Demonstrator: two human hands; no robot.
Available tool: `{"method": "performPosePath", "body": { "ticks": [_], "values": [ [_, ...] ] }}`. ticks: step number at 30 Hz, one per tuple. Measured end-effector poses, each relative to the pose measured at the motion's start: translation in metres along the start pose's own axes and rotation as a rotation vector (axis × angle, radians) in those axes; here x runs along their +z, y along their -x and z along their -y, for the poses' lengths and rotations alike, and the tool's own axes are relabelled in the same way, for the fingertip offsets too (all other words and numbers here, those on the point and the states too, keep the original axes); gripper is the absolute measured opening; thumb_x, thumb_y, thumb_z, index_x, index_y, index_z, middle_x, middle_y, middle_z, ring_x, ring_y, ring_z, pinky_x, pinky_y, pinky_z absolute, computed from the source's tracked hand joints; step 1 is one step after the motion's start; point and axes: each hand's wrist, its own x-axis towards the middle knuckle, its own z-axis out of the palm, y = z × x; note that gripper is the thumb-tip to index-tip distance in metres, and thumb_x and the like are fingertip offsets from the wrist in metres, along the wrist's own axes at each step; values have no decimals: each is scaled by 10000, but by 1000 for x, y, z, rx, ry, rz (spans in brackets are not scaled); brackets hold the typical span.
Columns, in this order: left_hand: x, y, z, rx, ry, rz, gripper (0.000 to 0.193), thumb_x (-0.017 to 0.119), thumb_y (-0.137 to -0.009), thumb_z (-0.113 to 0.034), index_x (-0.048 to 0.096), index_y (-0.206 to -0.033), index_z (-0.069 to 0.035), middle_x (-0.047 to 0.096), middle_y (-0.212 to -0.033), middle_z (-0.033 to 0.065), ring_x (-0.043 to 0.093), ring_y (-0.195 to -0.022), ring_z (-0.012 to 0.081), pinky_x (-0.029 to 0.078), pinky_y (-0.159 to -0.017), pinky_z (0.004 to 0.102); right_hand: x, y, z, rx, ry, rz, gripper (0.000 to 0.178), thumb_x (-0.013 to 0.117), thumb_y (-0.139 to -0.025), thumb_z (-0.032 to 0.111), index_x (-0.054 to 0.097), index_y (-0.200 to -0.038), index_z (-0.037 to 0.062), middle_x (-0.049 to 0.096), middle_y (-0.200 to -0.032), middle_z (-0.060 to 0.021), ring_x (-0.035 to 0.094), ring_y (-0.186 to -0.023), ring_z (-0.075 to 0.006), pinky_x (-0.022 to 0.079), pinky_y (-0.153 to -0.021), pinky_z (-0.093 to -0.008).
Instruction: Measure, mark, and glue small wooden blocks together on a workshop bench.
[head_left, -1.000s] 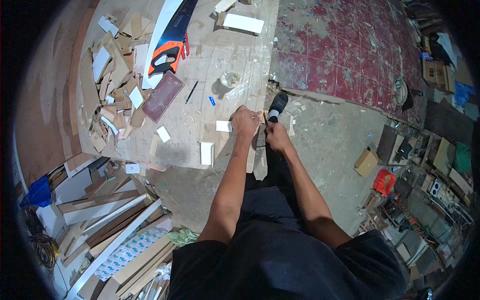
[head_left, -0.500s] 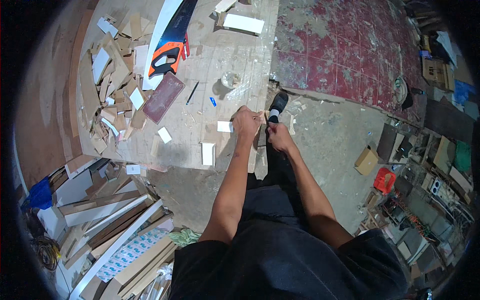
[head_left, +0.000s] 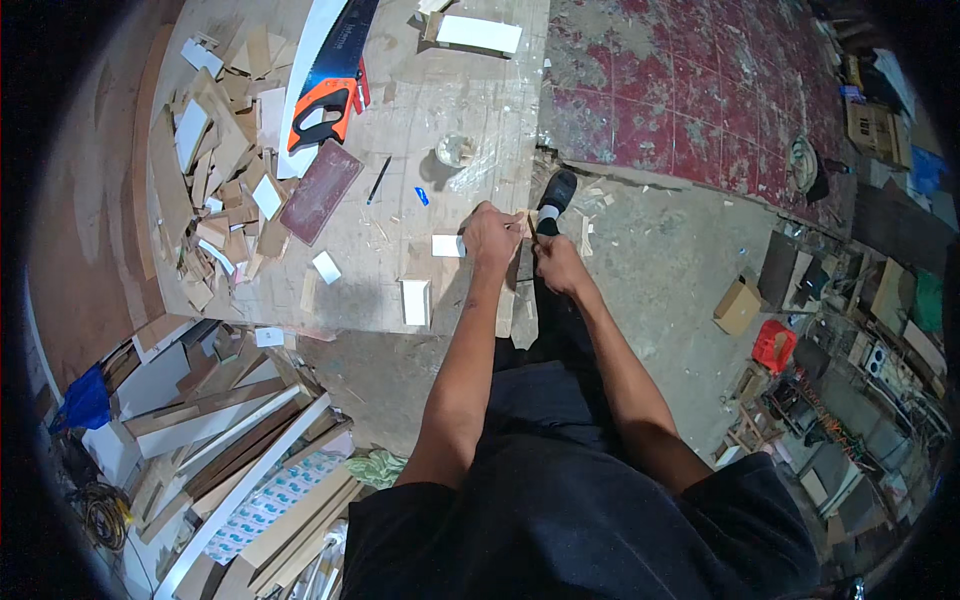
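Observation:
At the right edge of the wooden work table (head_left: 400,130), my left hand (head_left: 492,238) is closed on a small light wood piece (head_left: 524,226), mostly hidden by the fingers. My right hand (head_left: 561,265) grips a thin, dark, narrow tool (head_left: 533,228), its end against or close to that piece; its exact kind is too small to tell. A white block (head_left: 448,246) lies beside my left hand. Nearer to me stands a white-topped wooden block (head_left: 415,302). My foot in a dark shoe (head_left: 558,190) rests beyond my right hand.
A handsaw (head_left: 325,105) with an orange and black handle lies near a dark red board (head_left: 322,192). Wood offcuts (head_left: 225,150) are heaped at left. A pen (head_left: 379,180), a small blue object (head_left: 421,196) and a clear cup (head_left: 455,152) are on the table. Boards (head_left: 220,430) lean at lower left.
The view has shifted slightly, so the table things sit a little farther left and up. Both hands stay together at the table edge, and the thin tool's angle differs slightly.

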Motion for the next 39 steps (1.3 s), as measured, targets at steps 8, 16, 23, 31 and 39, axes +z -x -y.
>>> {"method": "performPosePath", "body": {
  "ticks": [8, 16, 23, 31, 39],
  "values": [
    [1, 0, 4, 14, -15, 5, 108, 794, -712, -348, 767, -778, -267, 597, -890, 59, 632, -853, 263, 520, -726, 401, 0, 5, 3, 22, -55, 17, 178, 504, -850, 44, 631, -928, -53, 564, -634, -215, 586, -577, -232, 464, -590, -394],
    [-1, -3, 0, 15, -25, -5, 97, 796, -705, -324, 767, -786, -279, 590, -878, 49, 636, -839, 254, 520, -713, 395, 0, -6, 1, -110, -38, -40, 164, 500, -851, 45, 615, -883, -68, 550, -613, -196, 556, -559, -225, 458, -569, -395],
    [-2, -2, 2, 2, -47, -3, 128, 807, -694, -316, 767, -809, -278, 594, -893, 57, 637, -834, 256, 523, -706, 390, -6, -2, 15, -43, 53, -7, 170, 481, -845, 48, 612, -851, -60, 559, -572, -142, 570, -526, -191, 451, -520, -386],
    [-6, -3, -6, 29, -42, 16, 131, 804, -701, -320, 769, -822, -286, 600, -892, 57, 639, -843, 251, 524, -714, 393, -3, -9, -6, 5, 0, 72, 156, 497, -846, 50, 614, -853, -52, 562, -583, -172, 557, -527, -203, 450, -533, -387],
    [-8, -7, -10, -7, -51, 47, 123, 806, -701, -347, 765, -806, -299, 606, -900, 46, 642, -836, 255, 528, -712, 391, -11, -15, 8, -106, 62, -72, 196, 506, -836, 57, 643, -913, -60, 607, -647, -213, 613, -559, -262, 470, -567, -405]
  ]
}}
